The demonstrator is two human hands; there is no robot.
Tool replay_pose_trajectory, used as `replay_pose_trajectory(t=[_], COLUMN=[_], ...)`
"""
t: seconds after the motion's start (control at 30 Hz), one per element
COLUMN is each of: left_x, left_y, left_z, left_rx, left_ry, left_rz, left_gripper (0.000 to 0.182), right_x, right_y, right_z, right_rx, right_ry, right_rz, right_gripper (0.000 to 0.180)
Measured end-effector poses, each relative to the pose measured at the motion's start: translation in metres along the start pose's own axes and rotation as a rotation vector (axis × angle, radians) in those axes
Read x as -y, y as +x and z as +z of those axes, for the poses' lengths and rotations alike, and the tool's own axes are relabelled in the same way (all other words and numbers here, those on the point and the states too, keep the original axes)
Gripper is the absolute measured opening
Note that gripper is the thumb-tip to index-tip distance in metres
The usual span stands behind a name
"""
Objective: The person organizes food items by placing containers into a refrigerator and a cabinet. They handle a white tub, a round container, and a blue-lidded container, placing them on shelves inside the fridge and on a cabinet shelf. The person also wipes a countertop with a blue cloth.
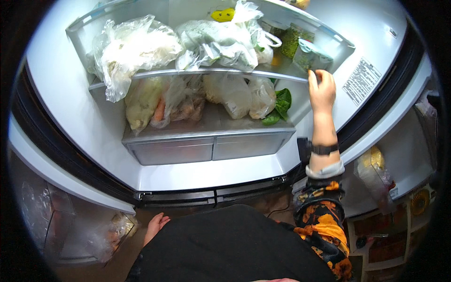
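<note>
My right hand (322, 91) reaches into the open refrigerator at the right end of the glass shelf (225, 71). Its thumb and fingers are apart, right in front of a clear plastic container with a pale blue lid (312, 53); whether they touch the container or the shelf edge is unclear. Behind that stands another container of green contents (296, 38). Down at my left side, my left hand (156, 227) hangs empty with loosely extended fingers. Knotted plastic bags, a white one (137, 53) and a pale green one (215, 38), fill the rest of the shelf.
The lower shelf holds bagged vegetables (144, 102), a carrot (159, 109) and spinach leaves (282, 104). Beneath it are two clear drawers (176, 151). Open doors with bagged food in their bins flank me, the left bin (81, 243) and the right bin (373, 176).
</note>
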State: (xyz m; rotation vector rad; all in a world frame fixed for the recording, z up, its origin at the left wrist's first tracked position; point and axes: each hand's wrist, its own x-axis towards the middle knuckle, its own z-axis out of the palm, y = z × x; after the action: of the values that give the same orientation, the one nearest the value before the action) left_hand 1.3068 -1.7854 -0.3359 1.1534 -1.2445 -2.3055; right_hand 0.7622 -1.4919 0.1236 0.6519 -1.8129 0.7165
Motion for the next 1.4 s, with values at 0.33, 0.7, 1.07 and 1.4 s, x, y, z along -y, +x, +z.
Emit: replay_pose_trajectory(t=[0.33, 0.7, 1.07, 1.4], left_x=[0.036, 0.110, -0.055, -0.161], left_y=[-0.038, -0.153, -0.300, -0.279], left_z=[-0.075, -0.249, -0.264, -0.227], left_rx=[-0.090, -0.457, -0.978, -0.606], left_ry=[0.019, -0.321, -0.300, -0.342], left_rz=[-0.111, -0.245, 0.544, 0.736], left_gripper=[0.025, 0.034, 0.080, 0.086], right_x=[0.034, -0.042, -0.091, -0.094], right_y=[-0.223, -0.337, -0.405, -0.414], right_z=[-0.105, -0.242, -0.359, -0.381], right_rx=[0.209, 0.279, 0.674, 0.847], right_ry=[0.169, -0.141, -0.422, -0.526], right_rz=[0.111, 0.215, 0.634, 0.605], right_gripper=[0.023, 0.025, 0.063, 0.067])
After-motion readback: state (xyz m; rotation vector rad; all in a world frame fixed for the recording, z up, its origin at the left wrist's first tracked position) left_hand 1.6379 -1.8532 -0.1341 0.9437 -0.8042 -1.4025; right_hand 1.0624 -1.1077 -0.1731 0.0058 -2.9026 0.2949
